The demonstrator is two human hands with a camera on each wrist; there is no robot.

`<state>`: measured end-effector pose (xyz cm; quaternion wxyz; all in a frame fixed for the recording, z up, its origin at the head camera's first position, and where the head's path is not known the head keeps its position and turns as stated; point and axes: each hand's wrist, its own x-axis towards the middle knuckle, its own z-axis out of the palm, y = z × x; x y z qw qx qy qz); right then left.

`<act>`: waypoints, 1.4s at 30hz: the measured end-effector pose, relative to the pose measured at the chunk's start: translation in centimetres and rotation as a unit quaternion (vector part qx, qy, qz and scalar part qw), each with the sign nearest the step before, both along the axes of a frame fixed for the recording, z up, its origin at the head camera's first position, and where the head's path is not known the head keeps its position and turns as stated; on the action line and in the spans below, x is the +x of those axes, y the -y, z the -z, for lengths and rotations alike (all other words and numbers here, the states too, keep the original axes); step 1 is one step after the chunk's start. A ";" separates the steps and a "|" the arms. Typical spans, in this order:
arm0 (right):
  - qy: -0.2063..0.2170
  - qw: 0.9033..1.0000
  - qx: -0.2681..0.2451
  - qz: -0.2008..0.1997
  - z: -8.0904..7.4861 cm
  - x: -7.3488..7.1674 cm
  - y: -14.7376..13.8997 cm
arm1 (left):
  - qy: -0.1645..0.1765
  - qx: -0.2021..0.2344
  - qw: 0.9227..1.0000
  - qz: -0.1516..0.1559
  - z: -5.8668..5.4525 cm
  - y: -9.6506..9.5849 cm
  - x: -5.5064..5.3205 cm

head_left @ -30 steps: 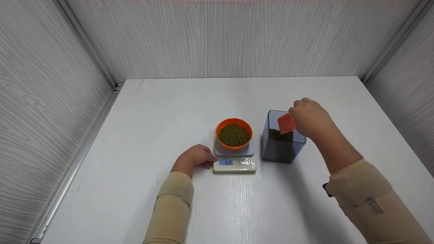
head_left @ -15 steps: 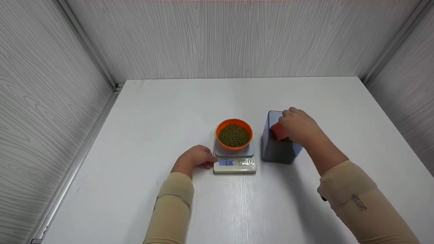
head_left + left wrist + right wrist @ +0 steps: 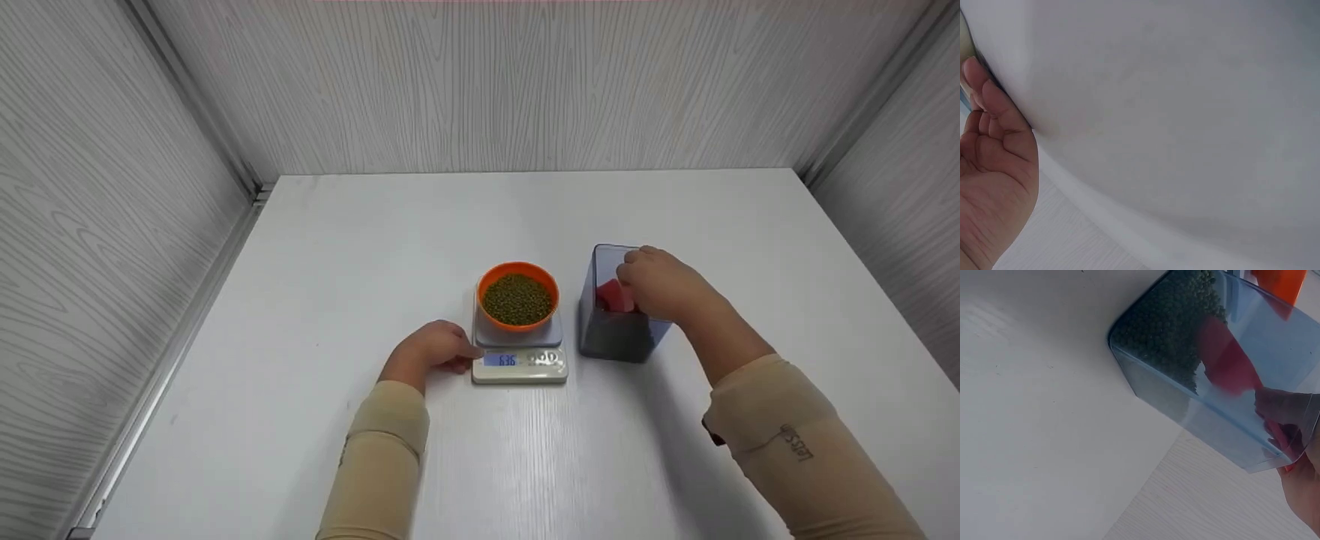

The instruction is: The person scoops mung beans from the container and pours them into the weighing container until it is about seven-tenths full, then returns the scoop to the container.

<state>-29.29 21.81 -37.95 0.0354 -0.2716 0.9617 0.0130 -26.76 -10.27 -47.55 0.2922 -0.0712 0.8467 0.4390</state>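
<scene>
The digital kitchen scale (image 3: 520, 374) bears an orange bowl (image 3: 555, 291) holding green beans, likely mung beans. Its display looks to read 636. My left hand (image 3: 436, 346) rests at the scale's left edge, a fingertip touching it; in the left wrist view the hand (image 3: 996, 163) has loosely bent fingers. To the right stands a clear bluish container (image 3: 609, 336) with more green beans. My right hand (image 3: 660, 283) reaches over its rim and grips a red scoop (image 3: 616, 297) by the handle. The right wrist view has the scoop (image 3: 1227, 360) inside against the beans (image 3: 1157, 332).
All of this stands on a white table (image 3: 375, 247). Grey wood-grain panels (image 3: 510, 90) rise behind and at both sides. Only a narrow gap separates the scale from the container.
My right hand has moved left and down, taking the red scoop from above the container down into it. The left hand, scale, bowl and reading stay the same.
</scene>
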 end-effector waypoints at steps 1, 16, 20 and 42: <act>0.009 1.000 -0.007 0.004 0.0 0.0 -0.1 | 0.000 0.000 1.000 0.000 0.0 0.0 0.0; 0.057 0.995 -0.076 -0.001 0.3 -0.1 -1.3 | 0.007 0.003 1.000 -0.008 0.0 -0.1 0.0; 0.048 0.994 -0.093 -0.001 -0.1 0.5 -1.5 | 0.004 0.008 1.000 -0.005 0.0 -0.1 0.0; 0.043 0.973 -0.222 0.041 -0.3 1.8 -4.6 | 0.005 0.008 1.000 -0.003 0.0 0.1 0.1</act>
